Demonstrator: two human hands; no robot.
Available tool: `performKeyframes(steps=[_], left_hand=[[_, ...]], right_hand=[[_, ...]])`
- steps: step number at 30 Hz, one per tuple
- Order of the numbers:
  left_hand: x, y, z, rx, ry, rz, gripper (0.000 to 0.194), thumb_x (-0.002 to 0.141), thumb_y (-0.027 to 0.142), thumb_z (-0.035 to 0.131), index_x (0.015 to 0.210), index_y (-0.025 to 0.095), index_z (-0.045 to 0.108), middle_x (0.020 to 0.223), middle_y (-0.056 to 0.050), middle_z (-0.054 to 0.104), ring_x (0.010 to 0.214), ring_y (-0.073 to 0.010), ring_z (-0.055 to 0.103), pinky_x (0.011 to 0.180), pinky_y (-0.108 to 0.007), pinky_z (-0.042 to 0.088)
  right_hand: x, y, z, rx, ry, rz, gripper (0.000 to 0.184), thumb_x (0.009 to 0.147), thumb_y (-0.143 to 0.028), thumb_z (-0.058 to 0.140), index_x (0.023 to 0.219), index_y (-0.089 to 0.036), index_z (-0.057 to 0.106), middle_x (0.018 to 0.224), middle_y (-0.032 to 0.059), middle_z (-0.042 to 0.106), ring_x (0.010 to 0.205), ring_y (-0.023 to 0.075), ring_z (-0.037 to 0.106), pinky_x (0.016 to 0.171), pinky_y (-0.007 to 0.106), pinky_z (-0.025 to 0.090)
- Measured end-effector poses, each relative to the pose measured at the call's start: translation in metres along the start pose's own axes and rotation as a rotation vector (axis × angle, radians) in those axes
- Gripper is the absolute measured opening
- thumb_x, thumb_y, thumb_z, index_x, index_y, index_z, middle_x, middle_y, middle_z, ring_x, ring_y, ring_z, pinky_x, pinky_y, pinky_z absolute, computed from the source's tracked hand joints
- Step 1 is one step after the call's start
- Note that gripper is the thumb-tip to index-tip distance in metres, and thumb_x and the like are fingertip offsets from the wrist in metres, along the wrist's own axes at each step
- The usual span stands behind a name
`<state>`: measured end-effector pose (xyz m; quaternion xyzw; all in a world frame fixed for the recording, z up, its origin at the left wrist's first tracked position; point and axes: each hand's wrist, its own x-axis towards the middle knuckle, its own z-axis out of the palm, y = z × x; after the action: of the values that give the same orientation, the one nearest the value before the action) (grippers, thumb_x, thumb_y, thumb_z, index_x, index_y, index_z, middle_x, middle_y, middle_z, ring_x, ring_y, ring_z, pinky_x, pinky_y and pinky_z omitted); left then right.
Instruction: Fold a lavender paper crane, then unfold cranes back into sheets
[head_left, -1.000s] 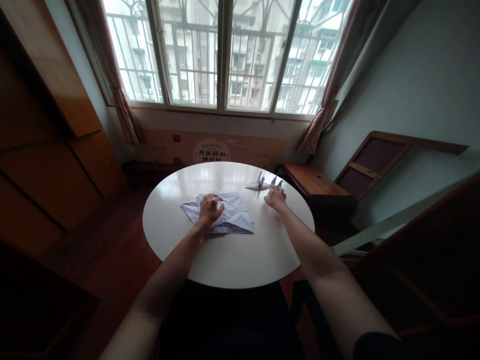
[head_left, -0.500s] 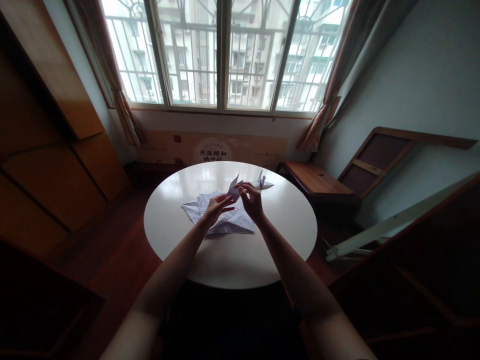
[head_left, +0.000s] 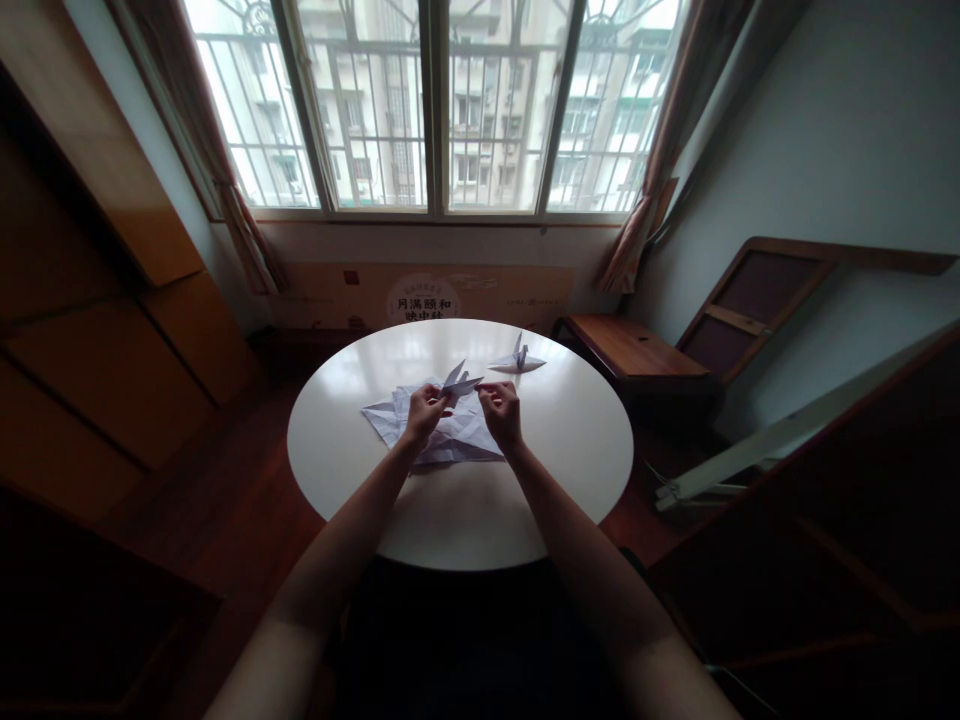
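Over the round white table (head_left: pixel 337 480), my left hand (head_left: pixel 426 412) pinches a folded paper crane (head_left: pixel 456 384) by its near side, with its pale wings spread. My right hand (head_left: pixel 501 410) is closed with thumb and finger at the tip of the crane's right wing. Under both hands lie creased white paper sheets (head_left: pixel 386 418), loosely stacked. A second paper crane (head_left: pixel 517 362) rests on the tabletop behind my right hand, wings out, touched by neither hand.
A low wooden bench (head_left: pixel 637 348) stands right of the table, with a wooden-framed panel (head_left: pixel 739 300) leaning by the wall. Beyond the table is a printed cardboard box (head_left: pixel 322 290) beneath the barred window (head_left: pixel 375 120). Wooden cabinets (head_left: pixel 82 370) line the left.
My hands have drawn apart and lowered slightly. The held crane has turned, its wings now spread sideways. My right hand has moved off from in front of the second crane, which shows fully.
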<state>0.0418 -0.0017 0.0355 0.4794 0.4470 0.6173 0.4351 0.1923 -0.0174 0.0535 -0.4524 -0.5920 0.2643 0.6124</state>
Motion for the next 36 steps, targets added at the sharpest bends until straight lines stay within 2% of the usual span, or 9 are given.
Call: performKeyframes(steps=[3,6,9,12,17,21,27,32,36], left_hand=[[0.001,-0.002,-0.002,0.056,0.052,0.031,0.039,0.065,0.045,0.077,0.070,0.015,0.052,0.071,-0.001,0.058,0.063,-0.0149,0.062,0.057,-0.032,0.057],[0.000,-0.002,-0.001,0.121,0.004,0.110,0.036,0.065,0.042,0.076,0.070,0.015,0.053,0.075,-0.003,0.061,0.069,-0.0174,0.065,0.065,-0.034,0.058],[-0.004,-0.002,0.003,0.161,-0.121,0.197,0.035,0.064,0.041,0.078,0.068,0.014,0.056,0.088,-0.007,0.065,0.081,-0.0200,0.068,0.076,-0.036,0.057],[-0.007,-0.003,0.005,0.138,-0.238,0.207,0.035,0.066,0.043,0.077,0.068,0.014,0.057,0.095,-0.009,0.068,0.083,-0.0198,0.068,0.080,-0.036,0.056],[-0.006,-0.005,0.004,0.004,-0.301,0.210,0.035,0.062,0.040,0.082,0.067,0.013,0.060,0.093,-0.008,0.069,0.082,-0.0195,0.068,0.081,-0.035,0.056],[-0.008,0.004,0.003,-0.047,-0.388,0.151,0.036,0.068,0.045,0.077,0.077,0.011,0.069,0.089,-0.010,0.071,0.076,-0.0195,0.068,0.076,-0.036,0.057],[-0.011,0.011,0.004,-0.084,-0.339,0.060,0.032,0.061,0.039,0.083,0.072,0.010,0.072,0.098,-0.012,0.071,0.078,-0.0211,0.069,0.076,-0.038,0.057],[-0.009,0.008,0.003,-0.076,-0.295,0.073,0.031,0.059,0.035,0.084,0.075,0.010,0.074,0.106,-0.014,0.070,0.085,-0.0234,0.068,0.081,-0.040,0.055],[-0.010,0.011,0.003,-0.067,-0.314,0.090,0.031,0.062,0.036,0.083,0.078,0.011,0.075,0.098,-0.013,0.072,0.086,-0.0238,0.068,0.081,-0.037,0.053]], right_hand=[[-0.002,0.003,0.004,0.073,-0.183,0.009,0.026,0.079,-0.042,0.057,0.076,-0.018,0.067,0.080,0.0051,0.063,0.066,0.0146,0.057,0.063,0.028,0.049],[-0.003,0.003,0.008,0.182,-0.372,0.021,0.030,0.077,-0.048,0.060,0.081,-0.019,0.067,0.078,0.0038,0.066,0.065,0.0142,0.059,0.063,0.028,0.050],[-0.003,0.003,0.009,0.209,-0.316,0.028,0.031,0.077,-0.049,0.061,0.081,-0.018,0.065,0.082,0.0041,0.065,0.069,0.0141,0.061,0.064,0.027,0.050],[-0.001,0.007,0.008,0.204,-0.232,0.063,0.033,0.077,-0.051,0.061,0.078,-0.018,0.060,0.076,0.0029,0.062,0.068,0.0141,0.060,0.064,0.027,0.049],[0.002,0.014,0.007,0.223,-0.191,0.102,0.039,0.069,-0.055,0.068,0.078,-0.018,0.057,0.077,0.0020,0.060,0.067,0.0148,0.059,0.060,0.028,0.050],[0.002,0.015,0.006,0.270,-0.183,0.165,0.041,0.066,-0.055,0.070,0.077,-0.018,0.054,0.076,0.0012,0.059,0.063,0.0144,0.059,0.058,0.028,0.049],[0.002,0.013,0.005,0.290,-0.193,0.213,0.039,0.066,-0.052,0.070,0.076,-0.018,0.056,0.076,0.0005,0.058,0.063,0.0131,0.058,0.058,0.027,0.048],[0.002,0.013,0.003,0.294,-0.189,0.211,0.037,0.066,-0.050,0.071,0.078,-0.018,0.058,0.083,0.0026,0.062,0.070,0.0144,0.060,0.061,0.027,0.048],[0.004,0.014,0.003,0.344,-0.199,0.214,0.036,0.066,-0.048,0.072,0.079,-0.018,0.057,0.082,0.0021,0.063,0.071,0.0149,0.061,0.063,0.028,0.049]])
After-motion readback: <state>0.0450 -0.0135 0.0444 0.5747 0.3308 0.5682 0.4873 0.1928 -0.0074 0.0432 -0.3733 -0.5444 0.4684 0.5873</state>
